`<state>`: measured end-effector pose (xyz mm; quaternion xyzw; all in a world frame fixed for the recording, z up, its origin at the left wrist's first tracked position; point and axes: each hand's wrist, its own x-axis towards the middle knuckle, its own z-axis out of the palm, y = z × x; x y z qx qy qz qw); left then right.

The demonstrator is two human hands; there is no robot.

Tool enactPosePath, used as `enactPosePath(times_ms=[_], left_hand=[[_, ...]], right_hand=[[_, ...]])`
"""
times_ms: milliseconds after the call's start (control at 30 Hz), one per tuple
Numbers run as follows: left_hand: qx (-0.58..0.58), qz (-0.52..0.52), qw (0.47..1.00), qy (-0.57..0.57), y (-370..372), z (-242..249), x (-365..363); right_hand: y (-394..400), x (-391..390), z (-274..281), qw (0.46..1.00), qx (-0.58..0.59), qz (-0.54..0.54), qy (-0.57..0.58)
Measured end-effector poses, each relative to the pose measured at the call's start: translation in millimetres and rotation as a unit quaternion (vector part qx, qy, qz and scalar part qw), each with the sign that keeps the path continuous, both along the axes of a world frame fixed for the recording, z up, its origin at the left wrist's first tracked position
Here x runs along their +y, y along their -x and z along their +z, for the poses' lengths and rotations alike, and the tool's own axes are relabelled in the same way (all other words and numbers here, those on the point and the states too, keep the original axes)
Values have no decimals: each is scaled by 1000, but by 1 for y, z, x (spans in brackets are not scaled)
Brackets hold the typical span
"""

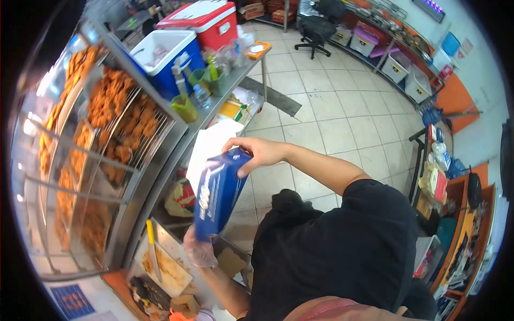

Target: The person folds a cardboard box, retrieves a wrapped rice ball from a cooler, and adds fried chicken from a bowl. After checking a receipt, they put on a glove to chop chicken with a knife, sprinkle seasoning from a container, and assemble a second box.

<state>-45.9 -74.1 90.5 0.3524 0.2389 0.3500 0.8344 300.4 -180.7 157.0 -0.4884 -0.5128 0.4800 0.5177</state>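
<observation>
A blue cardboard box (pixel 219 192) with white lettering is held tilted in front of my body, its white flap (pixel 211 142) standing up at the far end. My right hand (pixel 251 155), bare, grips the box's upper end, thumb on one side and fingers over the edge. Around the lower end is my left hand (pixel 201 250), in a clear plastic glove; the box partly hides its fingers. Below and left of it, a yellow-handled knife (pixel 153 251) lies on a stained white cutting board (pixel 174 274).
At left, a glass display case (pixel 118 179) holds fried chicken (pixel 110 99) on racks. A metal table (pixel 235 72) carries a blue cooler (pixel 166 59), a red cooler (pixel 214 29) and a water bottle (pixel 202 96). An office chair (pixel 316 35) stands farther back on the tiled floor (pixel 342 107).
</observation>
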Motion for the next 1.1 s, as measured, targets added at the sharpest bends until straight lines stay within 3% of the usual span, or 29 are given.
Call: enactPosePath(times_ms=[33, 67, 133, 200, 233, 333, 367, 400, 467, 500, 533, 567, 633, 667, 733, 833, 933, 967, 1067, 1100], left_hand=[[-74, 27, 997, -21, -13, -3, -2], [41, 42, 988, -141, -31, -7, -5], [260, 77, 891, -363, -85, -4, -25], [250, 135, 889, -360, -138, -3, -44], [248, 170, 887, -351, -161, -16, -49], [325, 232, 803, -442, -209, -34, -60], [268, 240, 896, -261, -238, -2, -85], [201, 238, 948, -68, -258, 17, -100], [223, 153, 939, -214, -258, -14, -86], [200, 160, 955, -147, -263, -22, -86], [177, 167, 967, -80, -273, -12, -89], [157, 198, 960, -123, -288, 12, -95], [93, 185, 966, -153, -279, -42, -58], [63, 178, 968, -167, -275, -61, -45], [94, 182, 960, -192, -287, -28, -61], [139, 153, 960, -188, -294, -12, -79], [174, 179, 957, -150, -302, -1, -99], [126, 175, 968, -130, -306, 5, -107], [178, 163, 962, -131, -293, 9, -106], [146, 173, 967, -119, -290, 7, -103]], right_hand=[[-16, -5, -11, 998, 52, -25, 28], [-31, -8, -31, 992, 103, -48, 56], [-52, -16, -43, 973, 182, -111, 91], [-57, -31, -44, 946, 237, -197, 98], [-61, -35, -60, 964, 189, -188, 18], [-47, -60, -87, 976, -75, -167, -116], [-40, -69, -83, 964, -145, -168, -147], [-40, -72, -84, 953, -179, -183, -160], [-46, -71, -92, 936, -210, -229, -167], [-53, -70, -98, 930, -207, -257, -163], [-63, -72, -99, 951, -141, -242, -131], [-76, -74, -98, 967, -75, -225, -99], [-104, -85, -67, 982, 20, -186, -7], [-110, -89, -70, 983, 66, -169, -15], [-120, -92, -76, 978, 155, -135, -25], [-119, -95, -68, 970, 58, -121, -203], [-119, -80, -77, 942, -120, -173, -260], [-121, -79, -76, 947, -136, -160, -243], [-125, -72, -59, 946, -208, -130, -213], [-125, -70, -50, 935, -248, -129, -219]])
